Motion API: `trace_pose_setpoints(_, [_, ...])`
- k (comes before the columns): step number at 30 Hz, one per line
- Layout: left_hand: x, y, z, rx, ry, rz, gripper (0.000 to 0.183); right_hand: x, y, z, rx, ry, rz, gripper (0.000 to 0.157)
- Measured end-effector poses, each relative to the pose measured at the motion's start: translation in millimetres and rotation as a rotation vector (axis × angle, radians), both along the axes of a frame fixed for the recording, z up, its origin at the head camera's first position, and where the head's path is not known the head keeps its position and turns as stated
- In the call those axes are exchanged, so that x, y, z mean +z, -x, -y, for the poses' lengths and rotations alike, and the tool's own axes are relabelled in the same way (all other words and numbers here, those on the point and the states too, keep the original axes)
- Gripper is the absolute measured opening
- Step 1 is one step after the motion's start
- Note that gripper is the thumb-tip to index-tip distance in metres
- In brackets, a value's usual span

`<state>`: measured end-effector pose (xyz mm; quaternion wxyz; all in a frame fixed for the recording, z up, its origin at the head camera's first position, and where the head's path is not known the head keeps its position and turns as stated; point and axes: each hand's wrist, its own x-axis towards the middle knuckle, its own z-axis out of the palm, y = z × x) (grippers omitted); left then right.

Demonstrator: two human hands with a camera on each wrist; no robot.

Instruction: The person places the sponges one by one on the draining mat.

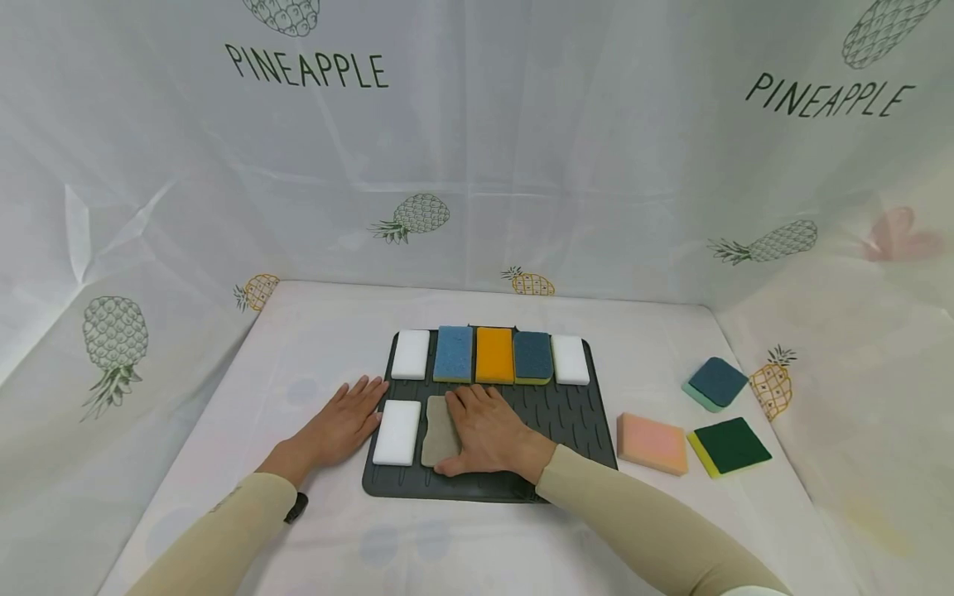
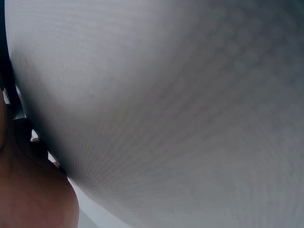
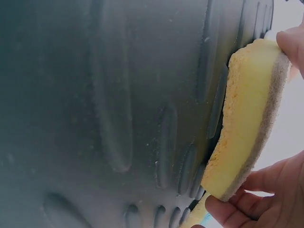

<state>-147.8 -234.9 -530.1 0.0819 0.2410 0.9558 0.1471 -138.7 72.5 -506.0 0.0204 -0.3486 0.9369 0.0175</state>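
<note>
My right hand [image 1: 488, 430] holds a scouring sponge [image 1: 436, 436] low over the front row of a dark ribbed mat [image 1: 566, 422]. In the right wrist view the sponge [image 3: 249, 114] shows a yellow body and a grey-brown scouring face, gripped between thumb and fingers at its two ends. Just left of it on the mat lies a white sponge [image 1: 397, 432]. My left hand [image 1: 343, 424] rests with its fingers stretched out at the mat's left edge, beside that white sponge. Pale fabric fills most of the left wrist view.
Along the mat's back edge are white [image 1: 410, 354], blue [image 1: 452, 353], orange [image 1: 495, 354], dark blue [image 1: 532, 358] and white [image 1: 570, 359] pads. Right of the mat lie a pink sponge [image 1: 652, 444], a green-and-yellow one [image 1: 730, 447] and a blue-green one [image 1: 715, 383]. Printed sheeting [image 1: 596, 207] hangs behind.
</note>
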Motion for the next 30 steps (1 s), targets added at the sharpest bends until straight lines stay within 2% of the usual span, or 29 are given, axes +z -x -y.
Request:
trace_pose_setpoints(8, [-3.4,0.9,0.7,0.004,0.017,-0.005,0.063,0.8,-1.7,-1.0,-0.007,0.004,0.016,0.113])
trace_pose_setpoints(15, [-4.9,2.0,0.4,0.015,0.025,0.022,0.064,0.8,-3.0,-1.5,-0.012,-0.001,0.026,0.114])
trace_pose_setpoints(30, [-4.7,0.3,-0.1,0.016,0.023,0.008,0.064,3.0,-3.3,-5.1,-0.022,0.003,0.045,0.116])
